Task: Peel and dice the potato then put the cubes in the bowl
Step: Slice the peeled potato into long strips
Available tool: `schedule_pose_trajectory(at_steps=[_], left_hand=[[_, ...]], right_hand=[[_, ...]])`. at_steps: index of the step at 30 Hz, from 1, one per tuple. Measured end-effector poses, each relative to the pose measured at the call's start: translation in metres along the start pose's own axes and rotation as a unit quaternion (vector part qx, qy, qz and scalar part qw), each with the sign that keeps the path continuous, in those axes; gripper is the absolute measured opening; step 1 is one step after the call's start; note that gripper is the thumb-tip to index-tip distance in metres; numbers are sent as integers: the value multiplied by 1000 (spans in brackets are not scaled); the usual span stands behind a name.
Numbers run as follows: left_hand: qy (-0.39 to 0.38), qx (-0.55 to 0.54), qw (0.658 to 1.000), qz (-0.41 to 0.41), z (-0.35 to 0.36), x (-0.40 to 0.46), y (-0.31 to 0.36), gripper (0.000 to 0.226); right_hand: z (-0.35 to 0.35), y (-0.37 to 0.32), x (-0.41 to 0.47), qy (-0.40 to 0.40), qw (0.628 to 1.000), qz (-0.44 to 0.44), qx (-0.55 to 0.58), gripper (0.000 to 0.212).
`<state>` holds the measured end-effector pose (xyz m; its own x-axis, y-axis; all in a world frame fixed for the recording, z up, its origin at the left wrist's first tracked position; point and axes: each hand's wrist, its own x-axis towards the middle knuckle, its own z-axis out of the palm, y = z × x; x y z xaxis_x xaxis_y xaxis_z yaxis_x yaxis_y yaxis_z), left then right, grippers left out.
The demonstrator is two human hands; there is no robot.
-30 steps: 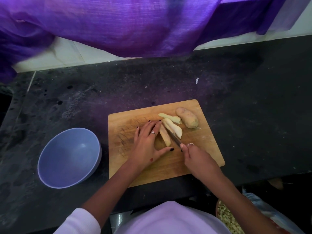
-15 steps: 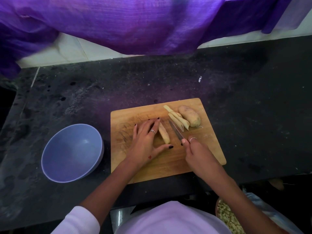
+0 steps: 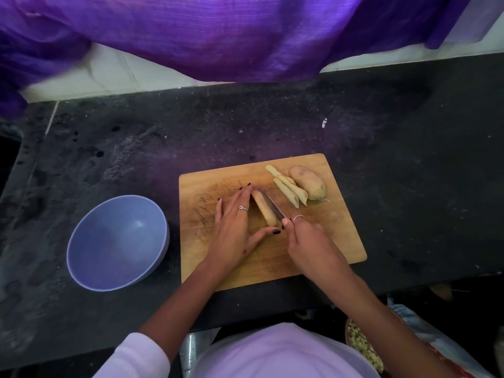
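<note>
A wooden cutting board (image 3: 335, 241) lies on the dark counter. On it a long peeled potato piece (image 3: 264, 207) lies between the straight fingers and the thumb of my left hand (image 3: 235, 227), which steady it. My right hand (image 3: 311, 244) grips a knife (image 3: 271, 204), its blade lying along the right side of that piece. Several cut potato strips (image 3: 287, 188) rest further right, next to an unpeeled potato (image 3: 308, 182). An empty lilac bowl (image 3: 117, 241) stands left of the board.
Purple cloth (image 3: 218, 31) hangs over the back of the counter (image 3: 409, 159) and its white wall. At the lower right, below the counter edge, is a container of pale bits (image 3: 360, 342).
The knife has pushed the cut strips away to the right against the unpeeled potato, then come back to the piece held under my left hand.
</note>
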<state>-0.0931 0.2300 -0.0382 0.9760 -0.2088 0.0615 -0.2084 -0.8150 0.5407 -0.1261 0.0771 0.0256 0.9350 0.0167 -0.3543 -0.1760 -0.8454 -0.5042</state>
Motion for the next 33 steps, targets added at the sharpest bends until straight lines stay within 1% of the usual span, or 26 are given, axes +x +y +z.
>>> schedule_pose_trajectory(at_steps=[6, 12, 18, 21, 23, 27, 30, 33], left_hand=[[20, 2, 1000, 16, 4, 0, -4, 97], [15, 9, 1000, 20, 2, 1, -3, 99], [4, 16, 1000, 23, 3, 2, -4, 96], [1, 15, 1000, 19, 1, 1, -2, 96], [-5, 14, 1000, 11, 0, 2, -2, 97], [-11, 18, 1000, 12, -2, 2, 0, 98], [-15, 22, 1000, 12, -2, 1, 0, 95], [-17, 22, 999, 17, -1, 1, -1, 96]], right_hand=[[-2, -6, 3, -9, 1000, 10, -25, 37], [-7, -13, 10, -17, 999, 25, -45, 35], [-13, -18, 18, -51, 995, 48, -70, 34], [-19, -21, 22, -68, 994, 54, -67, 37], [-21, -22, 23, -78, 993, 54, -69, 35], [-21, -24, 23, -74, 990, 47, -108, 35], [-21, -24, 22, -73, 990, 48, -111, 29], [-20, -24, 24, -71, 991, 51, -103, 34]])
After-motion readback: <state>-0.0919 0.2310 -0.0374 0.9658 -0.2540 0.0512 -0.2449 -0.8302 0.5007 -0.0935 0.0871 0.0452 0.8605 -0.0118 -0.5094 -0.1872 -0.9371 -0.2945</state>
